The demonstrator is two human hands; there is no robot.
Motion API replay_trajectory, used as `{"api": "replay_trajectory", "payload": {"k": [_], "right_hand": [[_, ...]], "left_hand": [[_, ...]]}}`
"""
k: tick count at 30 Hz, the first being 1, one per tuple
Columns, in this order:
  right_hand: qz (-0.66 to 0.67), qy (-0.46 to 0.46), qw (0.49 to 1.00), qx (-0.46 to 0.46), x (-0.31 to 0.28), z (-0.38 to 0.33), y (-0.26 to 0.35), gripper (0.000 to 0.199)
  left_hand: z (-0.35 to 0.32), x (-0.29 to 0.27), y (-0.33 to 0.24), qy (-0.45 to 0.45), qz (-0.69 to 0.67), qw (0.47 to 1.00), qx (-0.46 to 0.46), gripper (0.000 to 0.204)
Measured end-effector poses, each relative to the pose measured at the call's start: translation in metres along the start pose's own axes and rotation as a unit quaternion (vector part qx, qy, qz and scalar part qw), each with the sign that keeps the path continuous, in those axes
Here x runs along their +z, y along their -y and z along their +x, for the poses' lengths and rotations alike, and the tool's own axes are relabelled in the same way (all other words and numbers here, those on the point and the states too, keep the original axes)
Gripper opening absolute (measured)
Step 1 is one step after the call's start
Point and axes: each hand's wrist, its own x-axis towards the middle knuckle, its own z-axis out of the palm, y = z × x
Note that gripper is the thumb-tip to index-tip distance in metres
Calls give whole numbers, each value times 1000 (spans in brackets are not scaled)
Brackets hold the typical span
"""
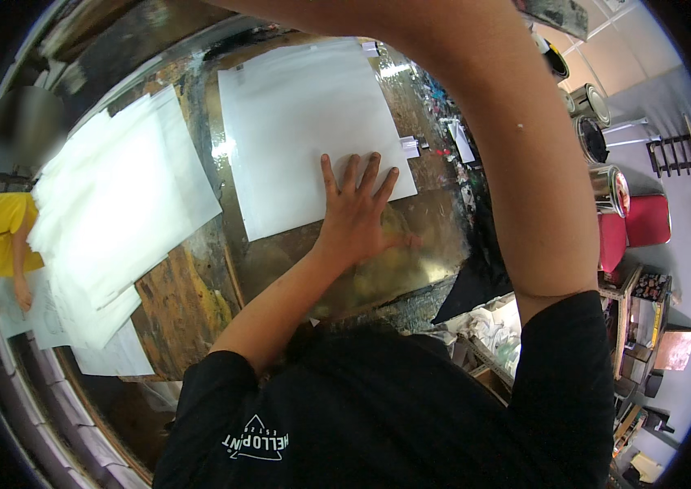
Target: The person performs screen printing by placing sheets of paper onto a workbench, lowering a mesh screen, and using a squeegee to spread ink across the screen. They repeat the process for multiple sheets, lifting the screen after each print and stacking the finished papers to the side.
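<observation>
My left hand (355,205) lies palm down with its fingers spread over the near edge of a white sheet of paper (300,122). Its thumb reaches past the sheet onto a shiny, stained board (378,273). Small clear tabs (409,147) sit along the sheet's right edge. My right arm (516,138) is raised across the right side and bends left along the upper edge, where the hand passes out of sight.
To the left, a pile of white sheets (121,196) covers part of a stained wooden table (186,293). Another person in a yellow top (1,232) stands beyond it. Paint cans (609,189), a red chair (647,220) and cluttered shelves (643,326) line the right. Black cloth (476,281) hangs nearby.
</observation>
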Motion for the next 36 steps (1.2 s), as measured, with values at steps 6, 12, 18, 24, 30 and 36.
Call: {"api": "replay_trajectory", "payload": {"k": [6,12,18,24,30,36], "right_hand": [[-72,11,996,49,5,-2,13,54],[-114,16,993,-12,102,-86,-10,53],[-74,198,975,62,178,-154,-11,58],[-96,120,987,51,214,-192,11,25],[-136,95,985,52,252,-138,-39,49],[-161,38,986,27,293,-39,-114,52]], "left_hand": [[-8,-103,27,-222,-192,935,-201,91],[-118,-208,79,-299,-515,755,-277,94],[-181,-115,74,-121,-61,916,-378,111],[-194,-83,93,-121,16,940,-319,120],[-196,-80,94,-125,-3,935,-331,123],[-196,-89,93,-118,-23,936,-332,120]]}}
